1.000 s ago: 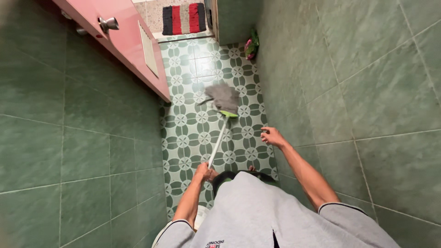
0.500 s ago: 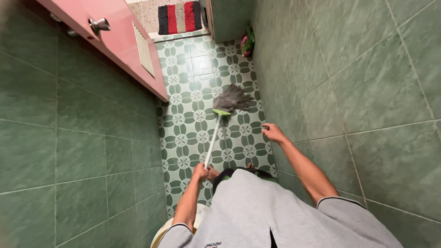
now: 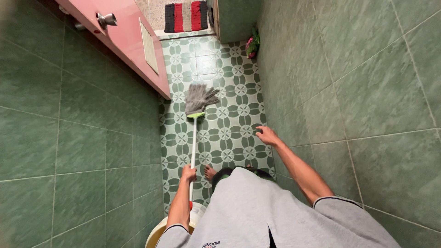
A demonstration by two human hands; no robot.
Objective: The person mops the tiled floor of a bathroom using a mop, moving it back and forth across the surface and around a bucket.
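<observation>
My left hand grips the white handle of a mop. Its grey string head, on a green collar, lies on the patterned green and white floor tiles close to the pink door. My right hand holds nothing; its fingers are spread and it hovers by the green tiled wall on the right. A bare foot shows just right of my left hand.
A pink door with a metal knob stands open at the upper left. Beyond the threshold lies a striped red, black and grey mat. A small pink and green bundle sits by the right wall. A pale bucket rim shows below my left arm.
The mop head has swept from the right side of the floor to the left, toward the door. My left hand shifted left with the handle. My right hand stayed near the wall.
</observation>
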